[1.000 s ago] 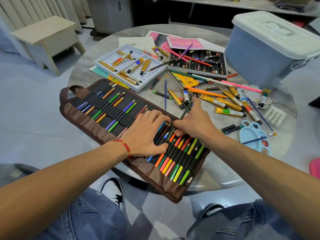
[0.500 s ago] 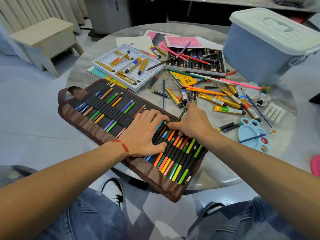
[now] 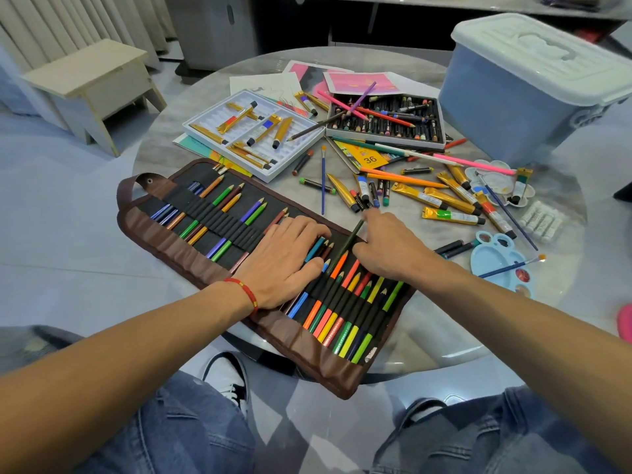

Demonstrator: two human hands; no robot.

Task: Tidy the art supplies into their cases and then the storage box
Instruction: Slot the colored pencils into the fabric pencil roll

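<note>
**Sliding a green pencil into the roll-up case**

Starting at my left, a pale wooden stool (image 3: 92,83) stands on the floor beside the round table (image 3: 178,131). On the table's near edge lies the brown roll-up pencil case (image 3: 164,241), opened flat, its black elastic loops holding coloured pencils in a row from the strap end to the right end. Beyond it sits a white tray (image 3: 273,165) with several gold paint tubes lying loose in it.

My left hand (image 3: 284,261) rests flat on the middle of the case, fingers straight and slightly apart, pressing the fabric and pencils down; a red cord circles that wrist. Just beside it, my right hand (image 3: 390,249) pinches a dark green pencil (image 3: 345,248) with curled fingers, the pencil slanting down among the loops next to an orange one.

Farther back is a black box of crayons (image 3: 386,119) with pink and orange pencils lying across it. More gold paint tubes (image 3: 451,200) and brushes are scattered to the right, near a blue palette (image 3: 492,258) with a brush across it. At the far right stands the blue storage box (image 3: 513,107), its white lid on.
</note>
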